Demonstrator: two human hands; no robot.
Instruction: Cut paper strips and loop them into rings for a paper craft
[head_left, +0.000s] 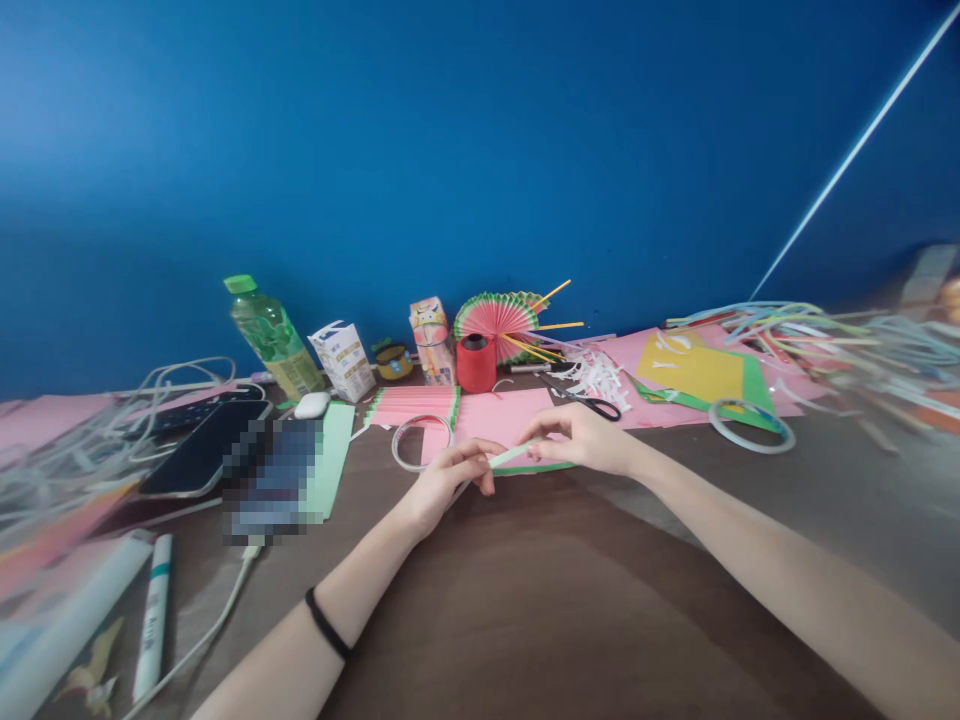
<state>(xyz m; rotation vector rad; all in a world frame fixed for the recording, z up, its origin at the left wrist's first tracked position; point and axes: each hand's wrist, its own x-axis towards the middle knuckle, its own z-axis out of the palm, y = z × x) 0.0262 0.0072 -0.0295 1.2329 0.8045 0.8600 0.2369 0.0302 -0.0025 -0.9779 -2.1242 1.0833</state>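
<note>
A narrow green paper strip (514, 456) is pinched at each end, the left hand (442, 482) closed on its near end and the right hand (581, 437) nipping the far end between thumb and fingertips, just above the brown table (570, 600). For a clean result, the strip is best kept taut and level, with the pinch held close to the ends. The strip looks thin, pale and flat, held over the edge of the pink paper sheet (499, 415), beside a clear tape ring (420, 441).
</note>
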